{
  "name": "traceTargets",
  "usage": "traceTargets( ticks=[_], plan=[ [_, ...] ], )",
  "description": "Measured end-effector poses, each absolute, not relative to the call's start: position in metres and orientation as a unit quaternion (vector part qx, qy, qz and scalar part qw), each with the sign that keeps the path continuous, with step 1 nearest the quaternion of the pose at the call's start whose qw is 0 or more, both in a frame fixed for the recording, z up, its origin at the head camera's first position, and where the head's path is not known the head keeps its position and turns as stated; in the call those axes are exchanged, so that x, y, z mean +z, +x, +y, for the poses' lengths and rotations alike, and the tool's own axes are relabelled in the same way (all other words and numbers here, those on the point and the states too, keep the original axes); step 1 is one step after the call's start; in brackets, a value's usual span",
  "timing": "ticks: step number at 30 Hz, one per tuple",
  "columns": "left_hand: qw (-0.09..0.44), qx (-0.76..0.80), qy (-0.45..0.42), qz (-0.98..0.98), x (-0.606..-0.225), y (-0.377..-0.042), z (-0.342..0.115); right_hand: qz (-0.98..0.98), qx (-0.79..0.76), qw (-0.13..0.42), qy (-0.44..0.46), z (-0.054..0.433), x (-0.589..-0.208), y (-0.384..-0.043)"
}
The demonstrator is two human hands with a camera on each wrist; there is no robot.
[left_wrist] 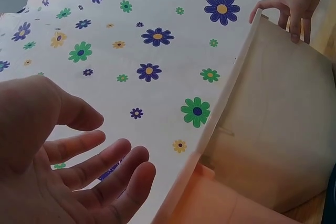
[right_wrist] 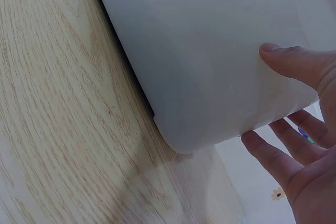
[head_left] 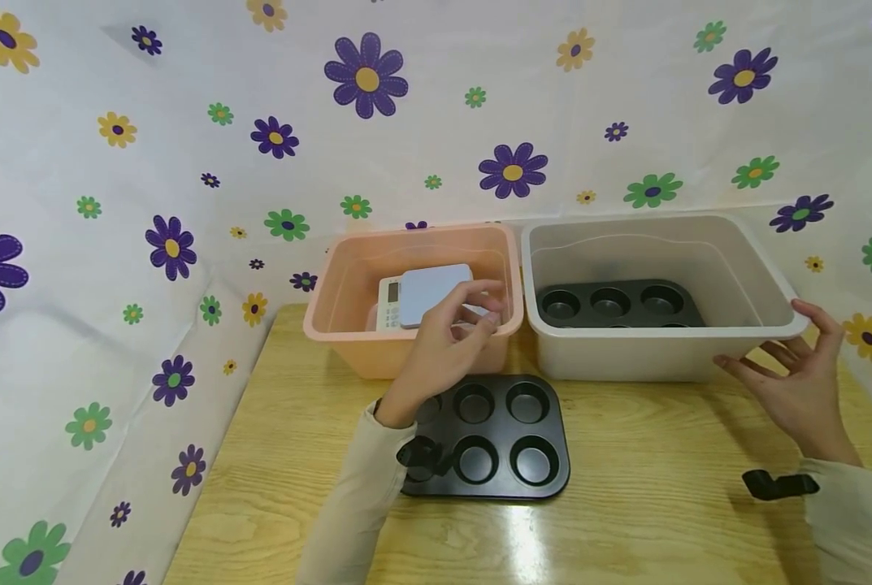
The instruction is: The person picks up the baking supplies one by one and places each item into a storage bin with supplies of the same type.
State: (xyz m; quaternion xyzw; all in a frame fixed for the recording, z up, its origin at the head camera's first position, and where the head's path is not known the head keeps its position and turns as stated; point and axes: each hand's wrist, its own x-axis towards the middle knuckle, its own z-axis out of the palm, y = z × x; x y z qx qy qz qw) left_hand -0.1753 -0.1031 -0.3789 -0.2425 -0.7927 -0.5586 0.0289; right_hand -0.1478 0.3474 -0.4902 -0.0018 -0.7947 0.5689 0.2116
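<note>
My left hand point(head_left: 443, 345) hangs over the front rim of the peach bin point(head_left: 362, 349), fingers loosely bent; the left wrist view shows nothing in its grasp. Inside that bin lies a white kitchen scale point(head_left: 389, 305) with a pale blue top, partly covered by the hand. With the thumb on the front wall and the other fingers round the side, my right hand point(head_left: 801, 382) grips the front right corner of the off-white bin point(head_left: 626, 357). A dark muffin pan point(head_left: 609, 302) lies in the off-white bin, its near part hidden by the front wall.
Another dark muffin pan point(head_left: 501, 443) lies on the wooden table point(head_left: 640, 496) in front of the bins, partly covered by my left forearm. The two bins stand side by side against a flower-patterned sheet point(head_left: 421, 130), which also runs along the left side.
</note>
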Motion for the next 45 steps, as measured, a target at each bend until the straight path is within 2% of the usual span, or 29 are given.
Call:
traceTargets(
  ticks=[6,14,25,34,42,45],
  plan=[
    [0.019,-0.563,-0.246,-0.789,-0.383,-0.171,-0.11,-0.767,0.609,0.202,0.003,0.347,-0.49,-0.148],
    [-0.008,-0.559,-0.27,-0.784,-0.388,-0.166,-0.119,-0.81,0.546,0.212,-0.017,0.346,-0.489,-0.147],
    [0.012,-0.551,-0.265,-0.791,-0.398,-0.153,-0.142,-0.808,0.549,0.213,-0.007,0.347,-0.489,-0.146],
    [0.003,-0.546,-0.239,-0.803,-0.408,-0.147,-0.163,-0.813,0.54,0.218,-0.005,0.347,-0.488,-0.149],
    [-0.007,-0.544,-0.206,-0.813,-0.424,-0.137,-0.184,-0.775,0.6,0.199,0.005,0.347,-0.488,-0.15],
    [-0.01,-0.542,-0.199,-0.816,-0.43,-0.134,-0.19,-0.792,0.577,0.199,-0.009,0.347,-0.489,-0.15]
  ],
)
